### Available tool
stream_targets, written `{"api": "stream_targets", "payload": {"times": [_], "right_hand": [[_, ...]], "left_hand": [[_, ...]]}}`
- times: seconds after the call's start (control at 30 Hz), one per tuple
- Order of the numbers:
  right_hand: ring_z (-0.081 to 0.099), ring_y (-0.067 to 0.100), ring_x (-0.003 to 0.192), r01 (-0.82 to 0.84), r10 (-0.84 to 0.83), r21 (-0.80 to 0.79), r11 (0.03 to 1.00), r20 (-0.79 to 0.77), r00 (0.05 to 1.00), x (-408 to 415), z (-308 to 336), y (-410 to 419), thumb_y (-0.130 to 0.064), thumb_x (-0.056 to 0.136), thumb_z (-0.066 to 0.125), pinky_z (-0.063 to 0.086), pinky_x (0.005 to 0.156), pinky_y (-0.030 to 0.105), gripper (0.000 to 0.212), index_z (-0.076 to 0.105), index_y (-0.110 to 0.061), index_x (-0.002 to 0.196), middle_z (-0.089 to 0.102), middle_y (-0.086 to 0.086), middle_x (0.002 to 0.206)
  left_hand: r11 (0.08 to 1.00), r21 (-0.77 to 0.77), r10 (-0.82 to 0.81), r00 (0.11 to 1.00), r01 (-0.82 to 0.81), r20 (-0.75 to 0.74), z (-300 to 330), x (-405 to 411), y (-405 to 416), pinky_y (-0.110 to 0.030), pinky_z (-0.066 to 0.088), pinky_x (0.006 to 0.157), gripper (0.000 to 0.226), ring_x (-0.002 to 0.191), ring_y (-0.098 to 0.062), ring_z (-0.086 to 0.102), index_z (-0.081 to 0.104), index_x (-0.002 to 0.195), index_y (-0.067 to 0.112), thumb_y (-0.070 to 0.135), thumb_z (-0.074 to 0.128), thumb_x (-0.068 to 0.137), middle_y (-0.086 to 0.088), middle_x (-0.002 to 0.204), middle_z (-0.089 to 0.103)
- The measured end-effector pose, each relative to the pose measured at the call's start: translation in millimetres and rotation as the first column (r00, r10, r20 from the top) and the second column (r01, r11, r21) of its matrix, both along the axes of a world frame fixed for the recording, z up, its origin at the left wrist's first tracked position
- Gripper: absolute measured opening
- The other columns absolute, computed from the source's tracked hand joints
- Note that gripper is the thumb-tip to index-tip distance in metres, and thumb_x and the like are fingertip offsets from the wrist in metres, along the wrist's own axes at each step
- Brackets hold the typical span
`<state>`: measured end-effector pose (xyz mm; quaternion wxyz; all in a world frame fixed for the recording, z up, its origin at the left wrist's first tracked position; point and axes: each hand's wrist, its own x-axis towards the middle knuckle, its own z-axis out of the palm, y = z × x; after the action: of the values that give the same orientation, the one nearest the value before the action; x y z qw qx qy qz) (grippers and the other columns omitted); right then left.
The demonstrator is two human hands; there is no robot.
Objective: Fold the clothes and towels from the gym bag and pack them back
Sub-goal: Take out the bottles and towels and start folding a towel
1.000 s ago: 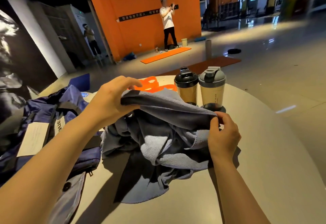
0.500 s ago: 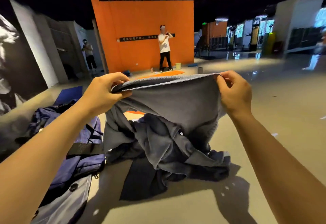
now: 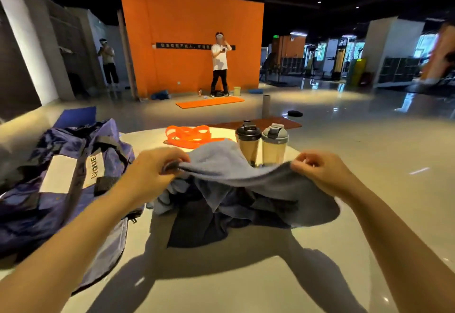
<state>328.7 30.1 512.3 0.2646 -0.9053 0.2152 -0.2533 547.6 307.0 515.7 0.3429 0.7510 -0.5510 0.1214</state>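
A grey-blue towel (image 3: 221, 165) is stretched between my hands over the table. My left hand (image 3: 152, 172) pinches its left edge and my right hand (image 3: 320, 172) pinches its right edge. Beneath the towel lies a heap of dark clothes (image 3: 216, 216) with some lighter blue fabric in it. The navy gym bag (image 3: 64, 179) lies open at the left, with a white label and dark straps.
Two shaker bottles (image 3: 261, 145) stand just behind the towel. Orange resistance bands (image 3: 189, 135) lie at the back of the round pale table (image 3: 246, 283). Two people stand far off by an orange wall, with mats on the floor.
My hands raised the towel high and spread it, then lowered it again over the clothes heap. The camera tilted up and back down.
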Motion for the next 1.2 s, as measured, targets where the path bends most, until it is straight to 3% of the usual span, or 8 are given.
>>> {"api": "stream_targets", "payload": {"times": [0.1, 0.17, 0.3, 0.4, 0.57, 0.8, 1.0, 1.2], "right_hand": [[0.058, 0.017, 0.099, -0.123, 0.192, 0.181, 0.976, -0.436, 0.879, -15, -35, 15, -0.034, 0.089, 0.063, 0.053, 0.090, 0.029, 0.007, 0.061, -0.037, 0.095, 0.062, -0.007, 0.104], [0.052, 0.013, 0.109, -0.225, 0.316, 0.236, 0.945, -0.484, 0.816, -18, -50, 36, -0.041, 0.086, 0.066, 0.048, 0.096, 0.027, 0.028, 0.052, -0.044, 0.111, 0.053, -0.014, 0.117], [0.042, 0.007, 0.119, -0.272, 0.253, -0.016, 0.962, -0.321, 0.913, 7, -75, 100, -0.072, 0.072, 0.060, 0.041, 0.098, 0.029, 0.073, 0.038, -0.043, 0.135, 0.041, -0.017, 0.132], [0.053, 0.014, 0.085, -0.219, 0.231, -0.225, 0.949, 0.028, 0.973, 38, -92, 128, -0.064, 0.082, 0.045, 0.043, 0.068, 0.032, 0.046, 0.061, -0.026, 0.102, 0.059, -0.008, 0.094], [0.058, 0.009, 0.082, -0.223, 0.159, 0.088, 0.971, 0.458, 0.874, 61, -71, 130, -0.025, 0.097, 0.048, 0.054, 0.068, 0.026, 0.010, 0.055, -0.030, 0.092, 0.060, -0.012, 0.085], [0.059, 0.002, 0.084, -0.093, 0.093, -0.028, 0.995, 0.575, 0.813, 61, -23, 111, -0.025, 0.094, 0.044, 0.049, 0.068, 0.008, 0.012, 0.051, -0.028, 0.103, 0.057, -0.020, 0.089], [0.057, 0.008, 0.087, -0.033, 0.030, -0.005, 0.999, 0.562, 0.827, 53, -14, 99, -0.018, 0.098, 0.048, 0.044, 0.070, 0.000, 0.012, 0.054, -0.025, 0.105, 0.060, -0.002, 0.102], [0.054, 0.001, 0.080, 0.051, -0.093, 0.087, 0.995, 0.591, 0.801, 48, -10, 85, -0.014, 0.099, 0.046, 0.044, 0.072, 0.004, 0.019, 0.059, -0.009, 0.112, 0.059, -0.003, 0.100]], "left_hand": [[0.994, 0.105, 0.001, 0.998, -0.008, 0.063, -47, -20, 3, -0.028, 0.045, 0.074, 0.027, 0.090, -0.024, 0.064, 0.071, 0.100, 0.018, 0.001, 0.070, 0.079, 0.003, 0.096, 0.068], [0.993, 0.118, -0.031, 0.992, 0.017, 0.123, -67, -32, 2, -0.026, 0.046, 0.070, 0.025, 0.086, -0.025, 0.067, 0.071, 0.100, 0.016, 0.007, 0.068, 0.078, 0.001, 0.096, 0.070], [1.000, 0.009, -0.002, 0.991, 0.001, 0.133, -70, -52, -5, -0.030, 0.056, 0.066, 0.026, 0.081, -0.019, 0.067, 0.070, 0.101, 0.018, 0.028, 0.058, 0.081, 0.002, 0.095, 0.071], [0.998, -0.045, 0.038, 0.991, -0.032, 0.131, -56, -56, -7, -0.028, 0.054, 0.066, 0.029, 0.080, -0.014, 0.064, 0.070, 0.101, 0.016, 0.032, 0.054, 0.081, 0.001, 0.094, 0.071], [0.984, -0.099, 0.156, 0.983, -0.147, 0.099, -49, -38, -2, -0.025, 0.045, 0.070, 0.026, 0.084, -0.023, 0.064, 0.068, 0.104, 0.013, 0.007, 0.066, 0.079, -0.004, 0.098, 0.070], [0.843, -0.293, 0.453, 0.889, -0.452, -0.069, -32, -12, -18, -0.044, 0.049, 0.072, 0.053, 0.099, -0.038, 0.059, 0.058, 0.124, 0.018, -0.006, 0.058, 0.078, -0.011, 0.114, 0.065], [0.822, -0.313, 0.544, 0.819, -0.475, 0.186, -2, 20, -21, -0.040, 0.040, 0.057, 0.052, 0.081, -0.041, 0.060, 0.058, 0.118, 0.013, -0.010, 0.063, 0.073, -0.014, 0.096, 0.064], [0.869, -0.349, 0.467, 0.816, -0.351, 0.341, 26, 16, 14, -0.045, 0.042, 0.072, 0.075, 0.092, -0.037, 0.057, 0.043, 0.129, 0.022, 0.003, 0.058, 0.058, -0.014, 0.111, 0.057]]}}
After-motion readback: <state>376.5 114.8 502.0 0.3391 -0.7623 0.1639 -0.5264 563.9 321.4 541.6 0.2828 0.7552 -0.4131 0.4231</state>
